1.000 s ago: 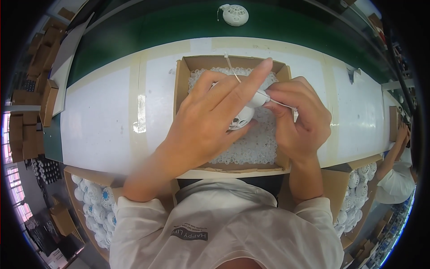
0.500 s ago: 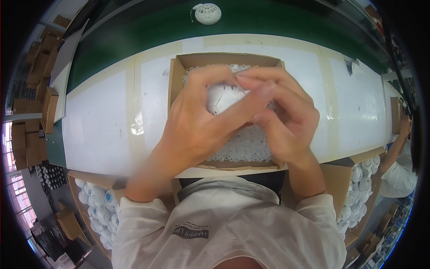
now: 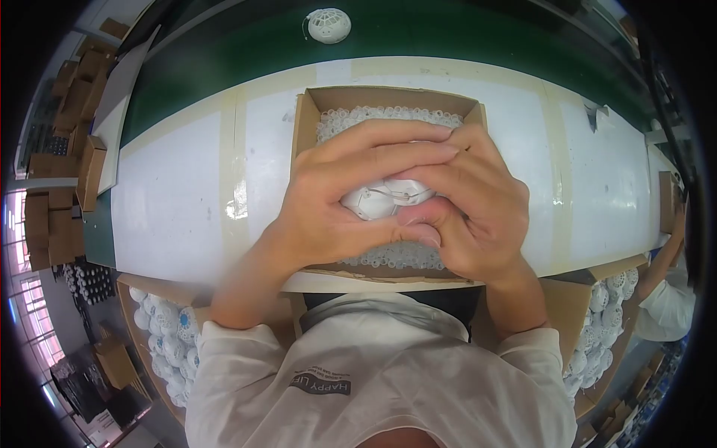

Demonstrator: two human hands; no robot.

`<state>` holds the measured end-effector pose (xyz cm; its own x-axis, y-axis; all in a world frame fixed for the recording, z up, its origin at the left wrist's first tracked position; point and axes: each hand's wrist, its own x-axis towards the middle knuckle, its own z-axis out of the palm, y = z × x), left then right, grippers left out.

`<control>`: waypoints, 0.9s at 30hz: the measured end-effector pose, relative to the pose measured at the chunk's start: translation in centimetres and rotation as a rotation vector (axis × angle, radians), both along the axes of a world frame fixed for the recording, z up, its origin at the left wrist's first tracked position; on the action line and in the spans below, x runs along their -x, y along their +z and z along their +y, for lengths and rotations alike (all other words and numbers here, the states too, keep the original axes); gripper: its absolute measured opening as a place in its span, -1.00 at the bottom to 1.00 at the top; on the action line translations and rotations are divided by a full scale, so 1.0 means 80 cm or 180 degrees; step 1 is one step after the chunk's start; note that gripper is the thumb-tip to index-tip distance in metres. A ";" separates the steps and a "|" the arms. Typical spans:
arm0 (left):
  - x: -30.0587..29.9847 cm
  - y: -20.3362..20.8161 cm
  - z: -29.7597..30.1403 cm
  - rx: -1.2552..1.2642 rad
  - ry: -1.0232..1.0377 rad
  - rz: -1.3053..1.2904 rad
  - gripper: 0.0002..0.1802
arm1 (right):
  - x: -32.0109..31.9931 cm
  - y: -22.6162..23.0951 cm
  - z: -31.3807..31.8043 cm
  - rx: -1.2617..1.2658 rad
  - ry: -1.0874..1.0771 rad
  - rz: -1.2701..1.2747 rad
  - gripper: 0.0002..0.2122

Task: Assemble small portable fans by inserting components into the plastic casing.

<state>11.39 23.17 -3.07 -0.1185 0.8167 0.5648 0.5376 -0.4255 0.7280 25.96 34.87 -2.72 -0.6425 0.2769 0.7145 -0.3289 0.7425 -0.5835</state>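
A white round plastic housing (image 3: 373,201) is clasped between both my hands, above an open cardboard box (image 3: 388,94). My left hand (image 3: 317,198) wraps it from the left, fingers across its far side and thumb along its near side. From the right, my right hand (image 3: 482,213) grips it with curled fingers, its thumb close to the left thumb. Seams and small dark slots show on the housing; its far and right parts are hidden under my fingers. Small clear plastic rings (image 3: 373,113) fill the box beneath.
A white round piece with a grille (image 3: 329,26) lies on the green surface (image 3: 418,30) beyond the white worktop (image 3: 179,194). Cartons of white round pieces stand at lower left (image 3: 166,336) and lower right (image 3: 597,328). Another person's arm (image 3: 665,257) shows at far right.
My hands have closed further round the housing, and it has turned between them. The left fingers now stretch across its far side, and both thumbs lie nearer me. The view has shifted slightly.
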 end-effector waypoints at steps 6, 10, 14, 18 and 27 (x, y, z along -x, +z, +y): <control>-0.006 0.002 -0.004 -0.0107 0.0179 0.0185 -0.39 | -0.003 0.001 0.000 -0.0006 -0.0059 -0.0019 -0.73; -0.007 0.004 -0.003 -0.0140 0.0121 0.0273 -0.37 | -0.004 0.005 0.002 0.0000 0.0008 0.0036 -0.73; -0.016 0.008 -0.008 0.0141 -0.0221 -0.0847 -0.22 | -0.007 0.009 0.017 0.0096 0.0260 0.0001 -0.73; -0.013 0.011 -0.013 0.1080 -0.0810 -0.2957 -0.07 | -0.003 0.000 0.026 0.0439 0.0440 0.0144 -0.74; 0.023 -0.012 0.001 -0.0216 0.1228 0.0030 -0.28 | 0.000 -0.029 0.015 -0.0227 -0.0726 -0.1914 -0.83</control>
